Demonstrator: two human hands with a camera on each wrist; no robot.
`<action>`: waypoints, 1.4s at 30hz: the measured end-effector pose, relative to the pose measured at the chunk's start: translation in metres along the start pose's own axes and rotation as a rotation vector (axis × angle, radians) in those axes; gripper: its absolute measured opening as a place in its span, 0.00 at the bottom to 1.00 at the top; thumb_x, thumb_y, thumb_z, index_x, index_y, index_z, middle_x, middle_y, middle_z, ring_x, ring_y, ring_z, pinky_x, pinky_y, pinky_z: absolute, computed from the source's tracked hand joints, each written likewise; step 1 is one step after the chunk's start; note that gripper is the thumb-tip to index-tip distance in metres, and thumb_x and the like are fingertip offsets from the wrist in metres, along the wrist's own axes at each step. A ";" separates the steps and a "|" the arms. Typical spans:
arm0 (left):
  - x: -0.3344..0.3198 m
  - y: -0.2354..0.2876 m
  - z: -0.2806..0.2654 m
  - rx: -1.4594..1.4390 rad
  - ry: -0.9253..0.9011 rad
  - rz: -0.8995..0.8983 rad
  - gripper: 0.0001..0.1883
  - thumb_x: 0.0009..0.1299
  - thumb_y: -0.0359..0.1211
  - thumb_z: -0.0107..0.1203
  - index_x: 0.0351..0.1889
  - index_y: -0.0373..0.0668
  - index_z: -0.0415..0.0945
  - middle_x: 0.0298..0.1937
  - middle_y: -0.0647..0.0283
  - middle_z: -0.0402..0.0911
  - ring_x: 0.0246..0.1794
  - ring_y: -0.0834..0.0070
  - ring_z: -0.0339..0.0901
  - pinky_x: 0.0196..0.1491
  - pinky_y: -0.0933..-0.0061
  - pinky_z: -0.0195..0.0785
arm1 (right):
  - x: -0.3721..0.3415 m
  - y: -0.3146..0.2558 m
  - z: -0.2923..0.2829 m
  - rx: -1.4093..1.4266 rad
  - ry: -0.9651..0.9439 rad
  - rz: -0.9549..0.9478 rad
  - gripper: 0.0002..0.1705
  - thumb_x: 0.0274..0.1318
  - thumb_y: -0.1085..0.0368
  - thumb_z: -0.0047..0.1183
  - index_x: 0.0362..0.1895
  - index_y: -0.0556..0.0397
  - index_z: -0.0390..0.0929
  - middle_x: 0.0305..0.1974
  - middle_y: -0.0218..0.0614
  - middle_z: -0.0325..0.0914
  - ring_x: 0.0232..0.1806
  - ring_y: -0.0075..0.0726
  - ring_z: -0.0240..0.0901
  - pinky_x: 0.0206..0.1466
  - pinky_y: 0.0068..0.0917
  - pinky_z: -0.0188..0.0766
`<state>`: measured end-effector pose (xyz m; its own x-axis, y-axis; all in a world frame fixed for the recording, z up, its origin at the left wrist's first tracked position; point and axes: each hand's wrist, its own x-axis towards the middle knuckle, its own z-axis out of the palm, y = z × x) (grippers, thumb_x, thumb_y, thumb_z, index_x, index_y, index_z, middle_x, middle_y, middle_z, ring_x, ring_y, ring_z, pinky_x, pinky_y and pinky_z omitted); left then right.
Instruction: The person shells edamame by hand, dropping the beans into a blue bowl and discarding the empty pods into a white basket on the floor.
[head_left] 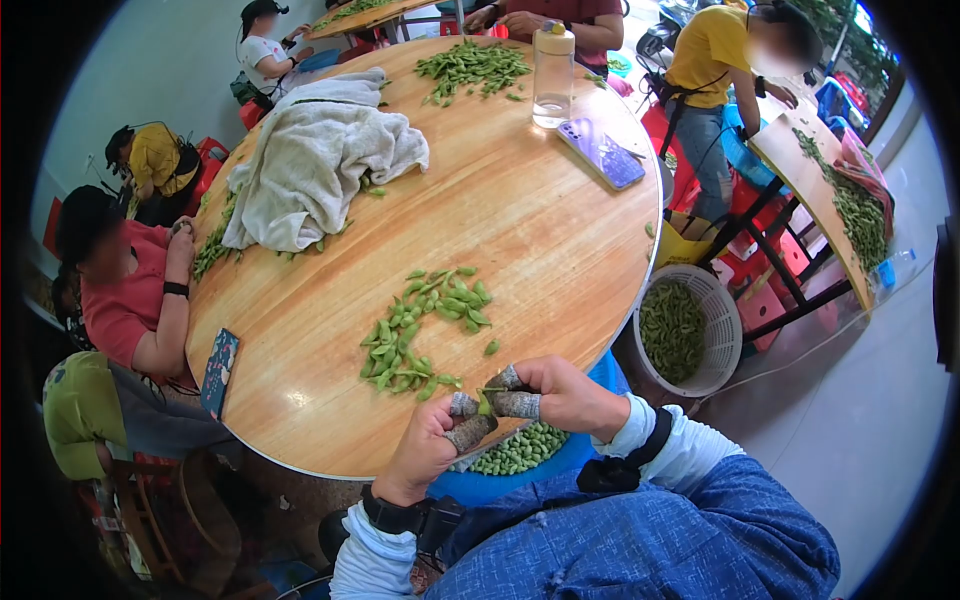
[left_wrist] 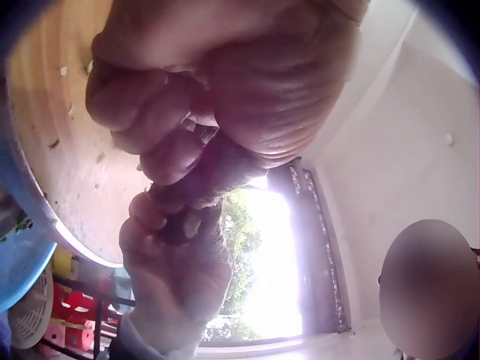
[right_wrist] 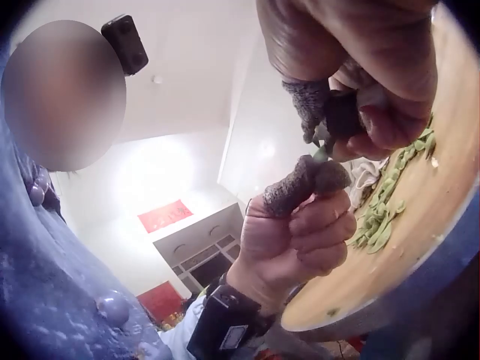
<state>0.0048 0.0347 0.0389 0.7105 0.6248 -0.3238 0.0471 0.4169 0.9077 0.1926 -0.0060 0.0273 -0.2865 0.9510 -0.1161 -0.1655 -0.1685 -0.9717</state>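
Green pod (head_left: 484, 404): sits between the fingertips of both hands, just above the near edge of the round table (head_left: 540, 270). Left hand (head_left: 425, 455): pinches it between thumb and finger, both in grey speckled covers (head_left: 470, 433). Right hand (head_left: 578, 398): pinches from the opposite side, wearing similar covers. Below: a blue basin (head_left: 465, 488) with loose green beans (head_left: 520, 450). Ahead on the wood: a curved heap of pods (head_left: 380, 355), one stray pod (head_left: 491, 347) near it. Farther back: a grey cloth (head_left: 300, 160), a clear bottle (head_left: 552, 85) and a purple phone (head_left: 603, 155).
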 end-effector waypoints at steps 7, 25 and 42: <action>-0.001 -0.004 -0.001 0.022 -0.055 -0.065 0.06 0.62 0.26 0.53 0.37 0.36 0.72 0.30 0.72 0.75 0.29 0.88 0.69 0.32 0.86 0.63 | -0.001 0.013 -0.001 -0.047 0.003 -0.004 0.09 0.53 0.67 0.50 0.34 0.62 0.75 0.27 0.31 0.76 0.31 0.18 0.66 0.35 0.20 0.65; -0.002 -0.031 0.014 0.978 0.385 0.583 0.13 0.52 0.24 0.51 0.37 0.35 0.69 0.22 0.53 0.72 0.22 0.60 0.71 0.24 0.64 0.63 | -0.001 0.017 0.006 0.083 0.028 -0.046 0.08 0.54 0.69 0.48 0.36 0.61 0.73 0.32 0.30 0.75 0.35 0.19 0.66 0.39 0.20 0.65; -0.006 0.000 0.007 -0.153 0.331 0.013 0.08 0.63 0.25 0.38 0.36 0.40 0.69 0.32 0.68 0.72 0.28 0.85 0.68 0.31 0.86 0.62 | 0.013 -0.005 0.029 -0.725 0.093 -0.452 0.07 0.37 0.75 0.52 0.27 0.58 0.70 0.26 0.46 0.67 0.31 0.54 0.66 0.31 0.39 0.63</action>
<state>0.0056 0.0260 0.0425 0.4436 0.8001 -0.4037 -0.0844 0.4858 0.8700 0.1623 0.0000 0.0364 -0.2543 0.9099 0.3278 0.4078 0.4082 -0.8167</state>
